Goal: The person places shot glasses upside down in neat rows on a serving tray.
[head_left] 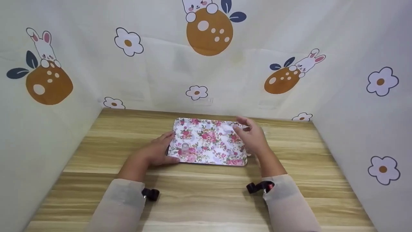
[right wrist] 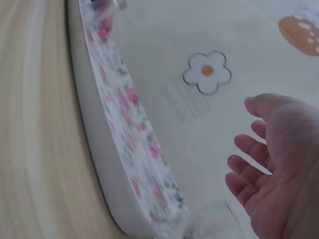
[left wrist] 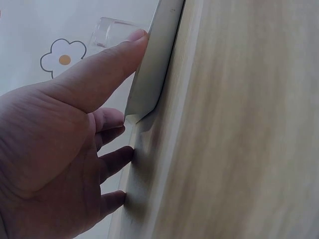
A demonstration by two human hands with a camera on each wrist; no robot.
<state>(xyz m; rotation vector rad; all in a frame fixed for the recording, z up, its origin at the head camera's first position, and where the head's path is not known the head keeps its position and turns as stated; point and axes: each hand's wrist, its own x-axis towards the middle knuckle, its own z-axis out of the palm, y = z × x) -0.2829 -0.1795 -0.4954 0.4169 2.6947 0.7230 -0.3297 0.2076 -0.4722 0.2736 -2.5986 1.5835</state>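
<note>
A shallow tray (head_left: 210, 149) with a pink floral pattern lies on the wooden table. My left hand (head_left: 157, 150) is at its near left corner, the thumb on the front rim. In the left wrist view, the other fingers (left wrist: 117, 162) extend loosely past the corner, beside the tray. A small clear glass (head_left: 185, 149) stands on the tray's left part, close to that thumb. Over the tray's right side is my right hand (head_left: 254, 137), its fingers relaxed and slightly bent, holding nothing. Another clear glass (right wrist: 214, 224) shows partly at the bottom of the right wrist view, below the palm.
Wood-grain tabletop (head_left: 199, 196) surrounds the tray. A pale cloth (head_left: 154, 74) printed with rabbits, oranges and flowers hangs behind the table and along both sides. Both sleeves carry a black wrist camera, the left one (head_left: 151, 194) just above the table.
</note>
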